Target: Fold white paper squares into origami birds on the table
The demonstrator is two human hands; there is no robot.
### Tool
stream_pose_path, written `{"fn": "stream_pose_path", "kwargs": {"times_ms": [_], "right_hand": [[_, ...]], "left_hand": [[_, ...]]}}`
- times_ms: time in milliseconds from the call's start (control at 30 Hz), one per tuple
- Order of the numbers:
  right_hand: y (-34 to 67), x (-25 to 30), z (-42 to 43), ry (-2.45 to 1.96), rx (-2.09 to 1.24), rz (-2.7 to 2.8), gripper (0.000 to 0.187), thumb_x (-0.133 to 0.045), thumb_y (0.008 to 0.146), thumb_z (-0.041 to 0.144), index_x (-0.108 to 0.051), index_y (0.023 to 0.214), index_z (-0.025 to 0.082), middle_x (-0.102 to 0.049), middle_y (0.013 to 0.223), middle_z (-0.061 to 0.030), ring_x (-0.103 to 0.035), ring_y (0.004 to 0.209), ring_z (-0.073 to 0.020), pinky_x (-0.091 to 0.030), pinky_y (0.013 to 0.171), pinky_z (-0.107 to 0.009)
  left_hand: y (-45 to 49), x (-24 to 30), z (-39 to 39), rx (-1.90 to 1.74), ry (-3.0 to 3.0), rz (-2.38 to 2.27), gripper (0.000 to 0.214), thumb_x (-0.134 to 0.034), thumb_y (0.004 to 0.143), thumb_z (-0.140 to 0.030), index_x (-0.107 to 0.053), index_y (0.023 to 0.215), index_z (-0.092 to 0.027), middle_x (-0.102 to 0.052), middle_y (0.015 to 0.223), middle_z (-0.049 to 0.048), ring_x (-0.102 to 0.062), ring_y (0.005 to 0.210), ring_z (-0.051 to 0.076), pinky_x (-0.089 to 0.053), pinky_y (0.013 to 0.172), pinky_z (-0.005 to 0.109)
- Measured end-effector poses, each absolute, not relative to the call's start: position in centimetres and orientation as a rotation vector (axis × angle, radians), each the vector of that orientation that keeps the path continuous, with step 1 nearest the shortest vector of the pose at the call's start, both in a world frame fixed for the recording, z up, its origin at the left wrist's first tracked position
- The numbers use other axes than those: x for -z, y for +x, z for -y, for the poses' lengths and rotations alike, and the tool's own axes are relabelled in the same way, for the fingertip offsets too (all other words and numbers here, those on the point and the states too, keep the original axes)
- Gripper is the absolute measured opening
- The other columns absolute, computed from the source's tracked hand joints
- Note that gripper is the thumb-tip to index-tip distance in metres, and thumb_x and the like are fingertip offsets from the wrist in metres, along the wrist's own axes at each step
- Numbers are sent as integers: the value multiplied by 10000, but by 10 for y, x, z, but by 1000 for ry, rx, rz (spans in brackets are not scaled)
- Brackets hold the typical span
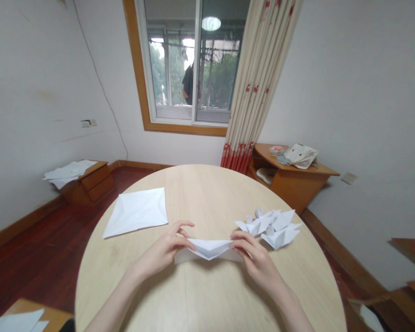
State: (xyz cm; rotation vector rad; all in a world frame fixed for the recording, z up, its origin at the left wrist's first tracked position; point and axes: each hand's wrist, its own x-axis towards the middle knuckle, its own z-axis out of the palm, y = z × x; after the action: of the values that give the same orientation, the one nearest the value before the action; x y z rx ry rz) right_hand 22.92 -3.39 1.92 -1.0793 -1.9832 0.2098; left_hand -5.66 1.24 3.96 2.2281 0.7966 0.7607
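White folded paper (207, 248) is pinched at its two ends by the left hand (162, 251) and right hand (254, 260), held apart over the round wooden table (207, 203), beside a heap of paper shapes (269, 228).

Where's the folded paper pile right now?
In the head view, the folded paper pile lies on the right of the round table, just beyond the right hand.
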Motion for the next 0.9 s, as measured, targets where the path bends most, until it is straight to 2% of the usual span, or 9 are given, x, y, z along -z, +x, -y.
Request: {"fn": "stream_pose_path", "kwargs": {"times_ms": [100, 233, 333, 633, 900], "right_hand": [[228, -19, 34, -1079, -201, 1977, 265, -419, 901, 120, -656, 958, 224, -641, 1016, -82, -632, 958, -202, -540, 811, -316], [226, -19, 33, -1071, -192, 1960, 255, -441, 917, 145, -662, 1016, 225, -640, 1018, -87, -633, 960, -204, -543, 819, -321], [227, -19, 32, -1055, -174, 1949, 270, -451, 918, 150, -670, 1053, 232, -643, 1019, -90, -634, 966, -208, -548, 822, -330], [226, -19, 32, -1029, -121, 1947, 291, -460, 910, 130, -671, 1081, 237, -654, 1013, -91, -643, 953, -206, -559, 801, -333], [224, -21, 34, -1034, -159, 1981, 333, -435, 903, 98, -635, 1126, 242, -637, 1052, -91, -622, 992, -201, -549, 820, -337]], "left_hand": [[-56, -37, -12, -770, 2248, -800, 453, -403, 852, 22, -729, 972, -268, -444, 1294, 53, -530, 1017, 171, -445, 940, 346], [-56, -37, -11, -716, 2292, -815, 565, -399, 827, 48, -655, 1158, -331, -431, 1309, 47, -523, 1035, 170, -439, 948, 348], [-56, -39, -10, -675, 2315, -831, 546, -425, 856, 3, -602, 1237, -346, -439, 1314, 51, -522, 1047, 181, -435, 955, 355], [-53, -43, -9, -652, 2343, -785, 432, -447, 935, -147, -537, 1317, -328, -545, 1241, 72, -511, 1144, 227, -394, 1008, 370], [-48, -46, -5, -704, 2289, -759, 490, -426, 923, -107, -489, 1354, -330, -547, 1215, 66, -540, 1089, 197, -420, 970, 336]]}}
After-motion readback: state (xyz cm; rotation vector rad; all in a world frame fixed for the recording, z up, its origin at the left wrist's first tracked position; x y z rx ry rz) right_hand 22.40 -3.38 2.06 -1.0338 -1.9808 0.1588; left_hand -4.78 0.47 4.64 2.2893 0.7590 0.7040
